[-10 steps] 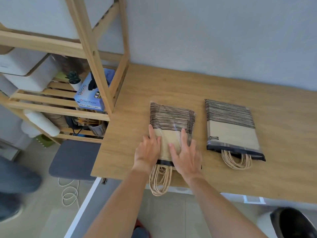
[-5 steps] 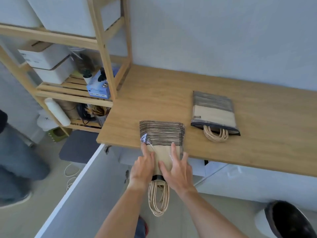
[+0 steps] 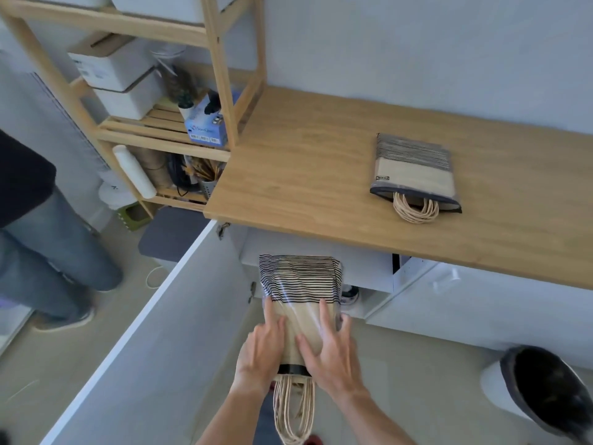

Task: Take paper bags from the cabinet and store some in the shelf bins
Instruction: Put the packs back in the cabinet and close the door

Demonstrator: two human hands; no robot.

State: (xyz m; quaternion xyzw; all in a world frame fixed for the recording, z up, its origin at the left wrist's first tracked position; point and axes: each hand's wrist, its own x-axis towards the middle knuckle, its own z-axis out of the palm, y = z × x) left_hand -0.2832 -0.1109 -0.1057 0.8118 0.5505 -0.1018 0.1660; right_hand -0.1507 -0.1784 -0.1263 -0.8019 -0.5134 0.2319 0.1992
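Observation:
A wrapped pack of paper bags (image 3: 300, 284), black-striped on top and tan below with rope handles hanging down, is held in the air in front of the open cabinet (image 3: 369, 277). My left hand (image 3: 261, 351) grips its left side and my right hand (image 3: 330, 348) its right side. A second, similar pack of bags (image 3: 414, 171) lies flat on the wooden countertop (image 3: 305, 162), far right of my hands. White bins (image 3: 112, 69) sit on the wooden shelf (image 3: 221, 75) at upper left.
The open white cabinet door (image 3: 144, 342) juts toward me at lower left. Another person's legs (image 3: 48, 245) stand at the left. A blue box (image 3: 205, 126), a white roll and a utensil cup fill the shelf. A white bin with a black liner (image 3: 545, 390) stands at lower right.
Both hands pulled the striped pack off the countertop toward me; it now hangs in front of the cabinet below the counter edge. The other pack stayed put.

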